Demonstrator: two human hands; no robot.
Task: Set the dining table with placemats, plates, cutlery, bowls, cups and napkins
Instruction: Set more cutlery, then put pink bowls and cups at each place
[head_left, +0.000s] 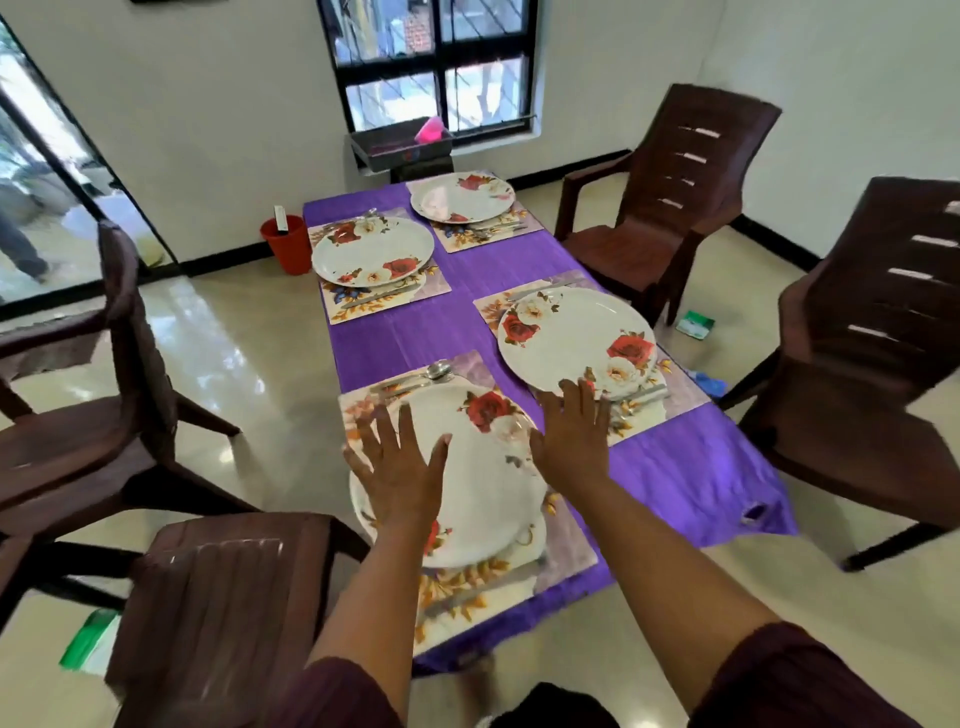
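Note:
A purple cloth (670, 467) covers the table. On it lie several floral placemats, each under a white plate with red roses. The near-left plate (483, 478) sits on its placemat (566, 556), a spoon (436, 371) at its far edge. My left hand (397, 467) is spread, fingers straight, above that plate's left side. My right hand (571, 436) is spread too, over the gap between this plate and the near-right plate (566, 338). Cutlery (636, 397) lies beside the near-right plate. Two more plates stand further off, far-left plate (371, 249) and far-right plate (460, 200).
Brown plastic chairs ring the table: one at near left (223, 608), one at left (93, 415), two at right (670, 197) (878, 358). A red bucket (288, 244) stands on the floor at far left. A dark tray (400, 148) sits under the window.

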